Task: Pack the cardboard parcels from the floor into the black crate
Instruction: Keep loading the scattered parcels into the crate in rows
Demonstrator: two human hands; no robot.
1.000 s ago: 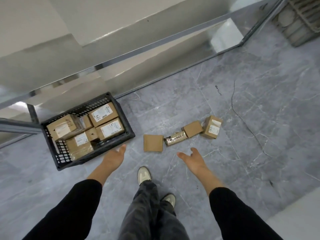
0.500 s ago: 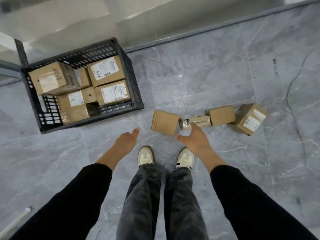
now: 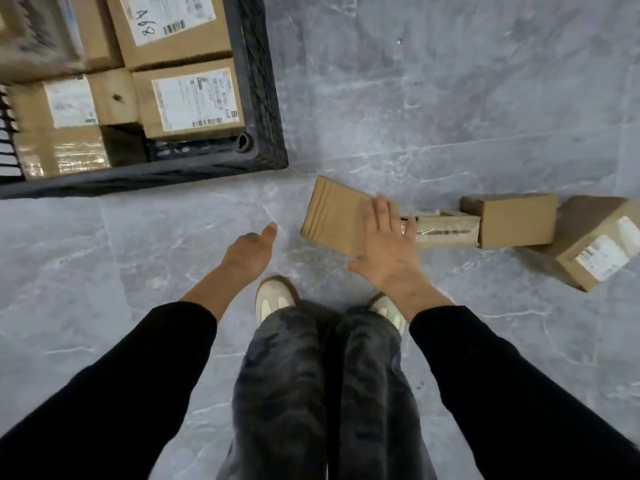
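The pick-up step is in hand: the right hand (image 3: pixel 388 251) lies spread, fingers apart, over the flat parcel (image 3: pixel 334 216) on the floor, unclamped. The left hand (image 3: pixel 247 251) hangs loosely open, empty. Next: close on the parcel, carry it to the black crate (image 3: pixel 263 98) beyond the fingertips.

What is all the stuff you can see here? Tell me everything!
Crate: one, black, top left on the floor.
Boxes in the crate: at least five, brown, most with white labels.
Flat box: one, brown, on the floor under the right hand.
Taped roll: one, brown and shiny, beside the flat box.
Small box: one, brown, right of the roll.
Labelled box: one, brown, far right.
Floor: grey marbled tiles.
Shoes: two, white.
Left hand: open, empty.
Right hand: open, over the flat box.
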